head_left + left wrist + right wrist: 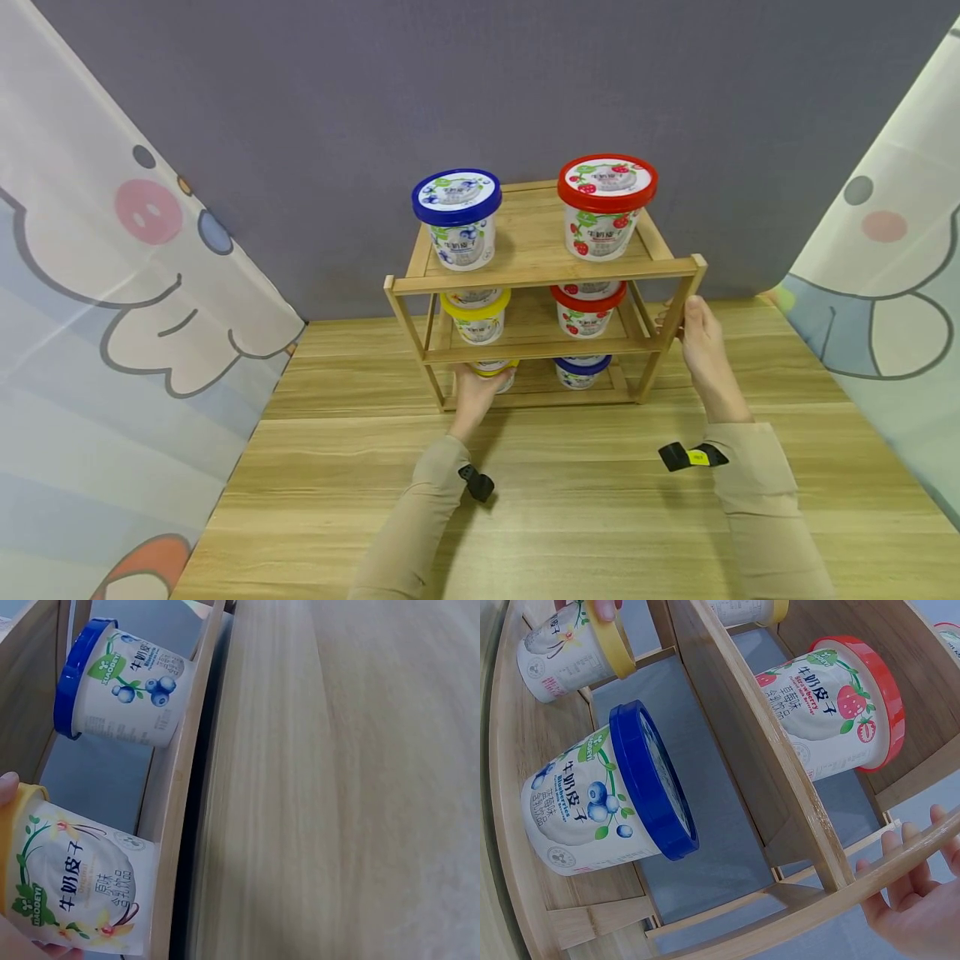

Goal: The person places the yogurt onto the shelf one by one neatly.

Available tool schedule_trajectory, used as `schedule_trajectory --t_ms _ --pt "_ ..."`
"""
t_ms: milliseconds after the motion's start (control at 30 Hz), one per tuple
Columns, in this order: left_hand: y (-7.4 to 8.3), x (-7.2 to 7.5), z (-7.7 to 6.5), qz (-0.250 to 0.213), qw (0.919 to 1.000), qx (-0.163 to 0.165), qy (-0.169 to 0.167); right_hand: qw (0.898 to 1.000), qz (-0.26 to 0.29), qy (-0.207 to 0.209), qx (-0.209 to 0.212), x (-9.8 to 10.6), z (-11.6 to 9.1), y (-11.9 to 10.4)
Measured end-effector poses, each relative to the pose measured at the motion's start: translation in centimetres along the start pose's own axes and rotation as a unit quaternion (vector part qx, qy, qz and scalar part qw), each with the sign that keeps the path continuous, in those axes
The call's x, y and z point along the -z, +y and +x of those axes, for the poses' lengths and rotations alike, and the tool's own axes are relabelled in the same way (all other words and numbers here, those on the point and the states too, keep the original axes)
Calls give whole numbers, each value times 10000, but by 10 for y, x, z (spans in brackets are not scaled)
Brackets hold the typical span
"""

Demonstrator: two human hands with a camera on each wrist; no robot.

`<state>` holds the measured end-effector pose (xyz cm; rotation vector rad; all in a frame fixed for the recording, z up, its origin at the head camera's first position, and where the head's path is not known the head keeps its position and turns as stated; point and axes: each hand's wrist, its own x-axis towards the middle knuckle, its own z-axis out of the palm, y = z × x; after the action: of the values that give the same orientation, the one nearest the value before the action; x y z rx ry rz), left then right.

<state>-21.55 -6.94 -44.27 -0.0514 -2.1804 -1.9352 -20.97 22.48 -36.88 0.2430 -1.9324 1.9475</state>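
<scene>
A wooden three-tier rack (540, 279) bears several lidded paper tubs. On its bottom shelf, my left hand (474, 393) grips a yellow-lidded tub (79, 881), which stands upright on the slats. Fingertips of that hand show at the lid in both wrist views. To the right on the same shelf stands a blue-lidded tub (592, 799). My right hand (705, 346) holds the rack's right front post, its fingers (900, 889) bent behind the wood. The middle shelf carries another yellow-lidded tub (480, 321) and a red-lidded tub (829, 705).
On the top shelf are a blue-lidded tub (459, 221) at left and a red-lidded tub (606, 208) at right. The rack stands on a wood-grain table (585, 500) before a grey wall (352, 108). Cartoon-printed curtains (97, 275) flank both sides.
</scene>
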Motion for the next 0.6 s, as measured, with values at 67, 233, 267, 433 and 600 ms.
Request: schedule_trajectory --t_ms 67,233,267,433,600 --pt "0 1 0 31 9999 105 -12 10000 -29 7 9 0 0 0" --pt "1 4 -2 33 9999 95 -4 10000 -57 29 34 1 0 1" --pt "-2 4 -1 11 10000 74 -10 10000 -22 39 28 1 0 0" --pt "-14 6 -1 -5 9998 220 25 10000 55 47 -21 0 0 -1" --pt "-11 5 -10 -50 9988 398 265 10000 4 4 -61 -1 -1 -2"
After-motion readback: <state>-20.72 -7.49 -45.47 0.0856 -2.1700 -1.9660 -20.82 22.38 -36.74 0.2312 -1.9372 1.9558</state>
